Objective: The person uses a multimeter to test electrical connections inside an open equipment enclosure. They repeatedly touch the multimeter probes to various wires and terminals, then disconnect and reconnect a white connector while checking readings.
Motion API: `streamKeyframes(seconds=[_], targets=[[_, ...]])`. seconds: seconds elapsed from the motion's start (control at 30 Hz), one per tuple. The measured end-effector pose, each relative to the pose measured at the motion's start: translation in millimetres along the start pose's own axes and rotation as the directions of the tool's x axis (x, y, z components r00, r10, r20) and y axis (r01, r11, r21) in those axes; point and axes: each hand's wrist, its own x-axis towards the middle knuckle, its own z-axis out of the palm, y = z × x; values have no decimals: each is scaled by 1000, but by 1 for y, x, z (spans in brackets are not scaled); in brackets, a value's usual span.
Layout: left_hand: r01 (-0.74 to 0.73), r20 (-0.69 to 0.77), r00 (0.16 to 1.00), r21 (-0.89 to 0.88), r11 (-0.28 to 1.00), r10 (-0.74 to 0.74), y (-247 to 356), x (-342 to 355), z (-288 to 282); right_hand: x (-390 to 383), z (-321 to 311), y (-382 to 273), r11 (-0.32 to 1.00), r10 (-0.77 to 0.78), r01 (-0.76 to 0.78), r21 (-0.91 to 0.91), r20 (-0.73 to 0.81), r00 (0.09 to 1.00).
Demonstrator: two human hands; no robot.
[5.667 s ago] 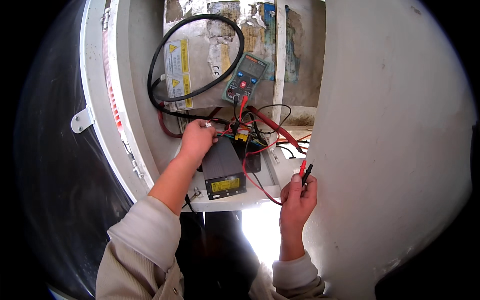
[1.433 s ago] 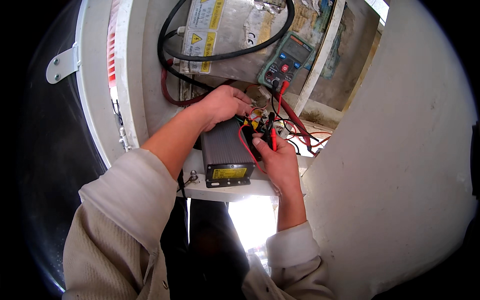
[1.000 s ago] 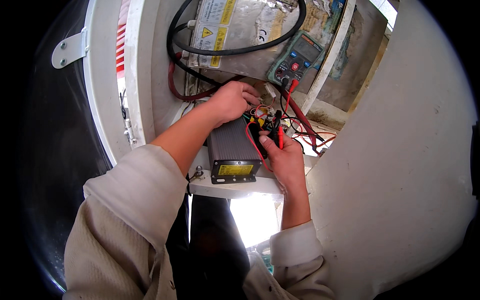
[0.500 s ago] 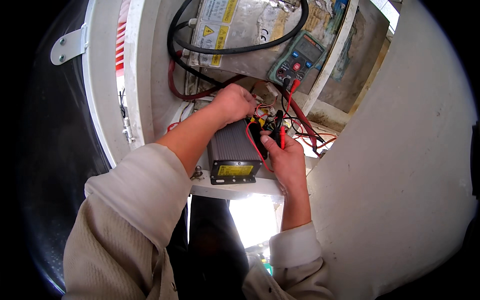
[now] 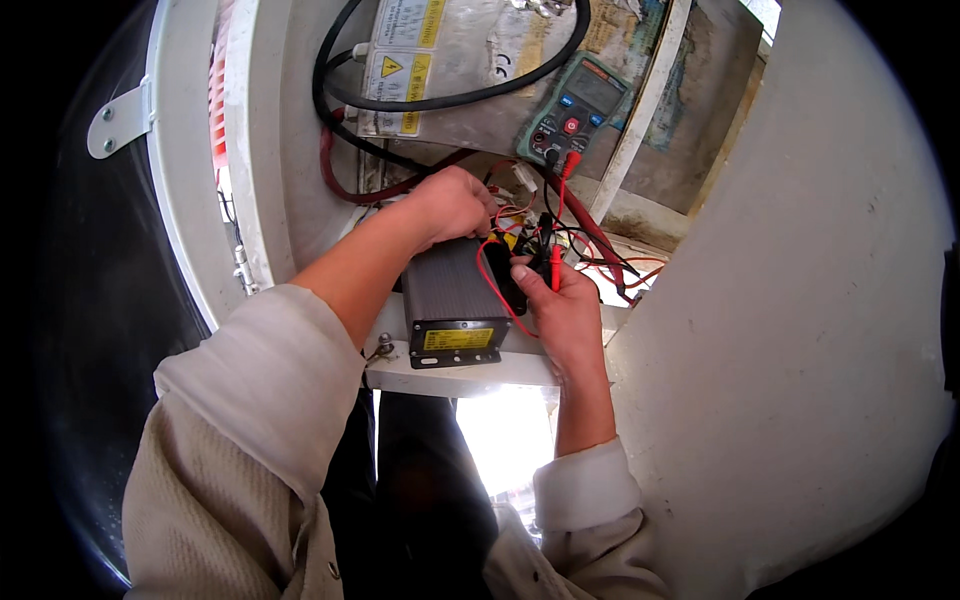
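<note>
My left hand (image 5: 452,208) reaches over the far end of a grey finned metal box (image 5: 450,285) with a yellow label, its fingers pinched at a bundle of thin wires (image 5: 512,212). What those fingertips hold is hidden by the hand. Beside the box, my right hand (image 5: 565,310) is closed around a red test probe (image 5: 556,268) and a black one; their handles stick up past the thumb and their tips cannot be made out. Leads run to a green and black multimeter (image 5: 572,112), which leans on the far panel above both hands.
A thick black cable (image 5: 450,104) loops across a metal case with warning labels (image 5: 398,80). Thick dark red cables (image 5: 345,185) run behind the wires. A white frame ledge (image 5: 460,376) lies under the grey box, and a large pale panel (image 5: 780,300) closes off the right.
The whole view has shifted slightly, so the scene sits a little further left. Both hands keep their places at the wires and the probes.
</note>
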Motion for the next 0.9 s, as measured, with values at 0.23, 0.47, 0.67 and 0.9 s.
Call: streamKeyframes(seconds=[0.23,0.47,0.67,0.9], targets=[[7,7,1000,43,999,-7,2,-5,-2,3,-4,3,996,8,-7,-88,14,1000],[18,20,1000,122,992,-20,13,-13,-5,4,-6,8,999,-23,24,-42,16,1000],[-185,-39,978,288,940,205,-21,8,-3,3,-4,4,994,-10,11,-108,12,1000],[-134,-154,971,280,951,182,-12,1,0,0,-2,-2,997,-16,16,-69,-6,1000]])
